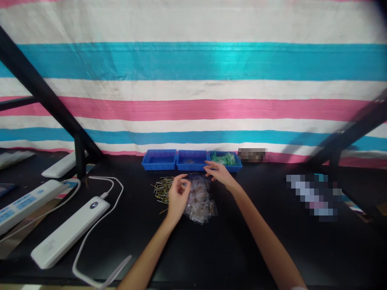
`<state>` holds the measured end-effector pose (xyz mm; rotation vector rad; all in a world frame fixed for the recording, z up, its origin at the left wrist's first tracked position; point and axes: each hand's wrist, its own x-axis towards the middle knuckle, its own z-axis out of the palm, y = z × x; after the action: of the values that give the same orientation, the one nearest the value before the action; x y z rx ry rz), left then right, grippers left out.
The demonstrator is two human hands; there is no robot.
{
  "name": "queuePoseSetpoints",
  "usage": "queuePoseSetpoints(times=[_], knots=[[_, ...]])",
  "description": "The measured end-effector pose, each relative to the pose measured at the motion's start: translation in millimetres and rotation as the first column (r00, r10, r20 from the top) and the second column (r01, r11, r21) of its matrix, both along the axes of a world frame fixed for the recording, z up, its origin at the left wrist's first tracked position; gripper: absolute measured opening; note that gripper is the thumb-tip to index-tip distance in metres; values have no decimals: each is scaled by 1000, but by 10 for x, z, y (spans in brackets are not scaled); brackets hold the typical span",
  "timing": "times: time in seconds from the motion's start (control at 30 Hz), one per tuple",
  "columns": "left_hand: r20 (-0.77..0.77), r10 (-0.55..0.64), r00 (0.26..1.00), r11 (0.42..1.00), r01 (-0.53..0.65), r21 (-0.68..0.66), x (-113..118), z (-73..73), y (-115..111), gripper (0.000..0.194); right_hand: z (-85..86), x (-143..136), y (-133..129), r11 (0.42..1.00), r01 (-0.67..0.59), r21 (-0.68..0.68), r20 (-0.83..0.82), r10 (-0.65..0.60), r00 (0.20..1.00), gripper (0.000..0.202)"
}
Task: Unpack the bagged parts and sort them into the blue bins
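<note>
My left hand (178, 195) is curled between a pile of thin brass-coloured screw-like pieces (162, 189) and a heap of small clear plastic bags (200, 201). Its fingers bend in towards the thumb; what they hold, if anything, is too small to make out. My right hand (220, 174) hovers at the far right of the bags, just in front of the blue trays, its fingers apart and nothing visible in them. Green pieces (225, 158) fill the right blue tray (238, 166). A few small bits lie in the middle blue tray (192, 165).
Left of those stands another blue tray (159, 165). A white power bank (71, 231) with a white cable (119, 201) lies on the black table (223, 253), near a power strip (27, 203). Black frame bars (45, 92) rise at both sides before a striped sheet (193, 108).
</note>
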<state>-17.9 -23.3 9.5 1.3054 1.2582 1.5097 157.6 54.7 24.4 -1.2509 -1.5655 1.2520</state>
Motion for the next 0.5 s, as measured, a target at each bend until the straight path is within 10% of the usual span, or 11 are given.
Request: queuePoseSetpoints(times=[0.2, 0.5], knots=[[-14, -9, 1000, 1000, 9, 0, -12, -2, -2, 29, -150, -234, -115, 890, -181, 419, 390, 4, 921, 13], [-31, 15, 999, 1000, -15, 21, -48, -13, 27, 28, -222, -296, -190, 844, -324, 426, 649, -35, 760, 23]])
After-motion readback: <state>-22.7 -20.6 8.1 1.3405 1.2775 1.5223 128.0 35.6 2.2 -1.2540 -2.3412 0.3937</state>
